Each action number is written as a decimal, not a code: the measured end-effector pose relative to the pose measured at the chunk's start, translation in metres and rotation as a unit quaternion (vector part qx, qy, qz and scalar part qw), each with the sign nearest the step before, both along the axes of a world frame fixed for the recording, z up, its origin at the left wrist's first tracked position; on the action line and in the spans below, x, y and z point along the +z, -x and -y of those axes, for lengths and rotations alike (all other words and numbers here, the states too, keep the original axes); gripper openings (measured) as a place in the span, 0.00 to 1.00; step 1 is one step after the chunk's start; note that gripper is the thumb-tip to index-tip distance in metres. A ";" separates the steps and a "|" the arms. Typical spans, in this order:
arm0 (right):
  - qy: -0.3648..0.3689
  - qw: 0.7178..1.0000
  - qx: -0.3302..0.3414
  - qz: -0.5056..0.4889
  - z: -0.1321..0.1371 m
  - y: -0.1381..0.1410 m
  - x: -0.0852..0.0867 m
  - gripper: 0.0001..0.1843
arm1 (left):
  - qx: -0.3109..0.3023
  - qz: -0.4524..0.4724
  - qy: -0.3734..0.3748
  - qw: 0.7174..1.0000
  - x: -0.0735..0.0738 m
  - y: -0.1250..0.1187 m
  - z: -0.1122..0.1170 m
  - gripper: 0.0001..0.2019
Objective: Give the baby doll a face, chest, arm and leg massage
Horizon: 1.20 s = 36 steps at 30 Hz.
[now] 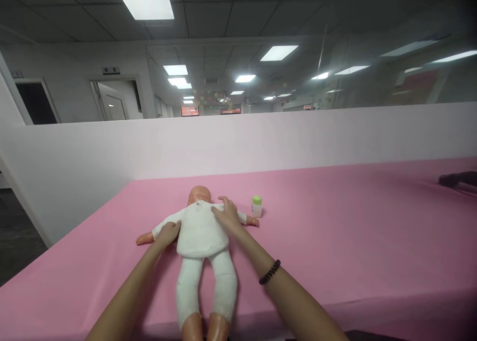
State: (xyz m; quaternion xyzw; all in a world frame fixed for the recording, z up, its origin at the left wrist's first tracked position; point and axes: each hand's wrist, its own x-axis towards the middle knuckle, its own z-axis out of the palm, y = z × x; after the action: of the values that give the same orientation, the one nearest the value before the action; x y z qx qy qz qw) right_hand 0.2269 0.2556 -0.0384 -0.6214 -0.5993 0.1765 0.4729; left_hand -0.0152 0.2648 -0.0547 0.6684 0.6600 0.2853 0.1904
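Touching baby doll [201, 229], seemingly both hands [167, 233] [226, 214]

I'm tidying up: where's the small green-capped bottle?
In the head view, the green-capped bottle stands upright on the pink tablecloth, just beyond the baby doll's outstretched arm, near the right hand.

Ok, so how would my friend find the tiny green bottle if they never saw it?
Look for the long pink table. A baby doll in white lies on it, with a person's right hand on its chest. Just past that hand, beside the doll's arm, stands a tiny white bottle with a green cap, the only green thing there.
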 end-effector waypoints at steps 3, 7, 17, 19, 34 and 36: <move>-0.034 0.996 0.069 -0.040 0.000 -0.014 -0.006 0.18 | 0.000 -0.045 -0.031 0.999 0.011 -0.002 -0.008 0.16; -0.068 0.988 0.141 0.002 -0.019 -0.010 -0.006 0.14 | -0.104 -0.036 -0.162 0.981 0.018 -0.025 -0.024 0.12; 0.004 0.990 0.106 0.091 -0.034 -0.017 -0.025 0.10 | -0.198 -0.006 -0.229 0.953 -0.015 -0.054 -0.045 0.12; 0.015 0.990 0.109 0.088 -0.034 -0.020 -0.026 0.09 | -0.207 -0.025 -0.224 0.952 -0.014 -0.057 -0.042 0.12; -0.060 0.968 0.097 0.222 -0.017 -0.007 -0.016 0.06 | -0.202 -0.075 -0.248 0.944 -0.006 -0.057 -0.027 0.11; -0.069 0.967 0.139 0.200 -0.009 -0.006 -0.013 0.06 | -0.217 -0.078 -0.236 0.944 0.001 -0.054 -0.017 0.10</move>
State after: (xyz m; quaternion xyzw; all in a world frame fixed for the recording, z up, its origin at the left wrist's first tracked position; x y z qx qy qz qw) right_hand 0.2331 0.2645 -0.0518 -0.5209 -0.7728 0.0709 0.3557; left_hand 0.0392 0.2816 -0.0535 0.8412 0.4255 0.3322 0.0324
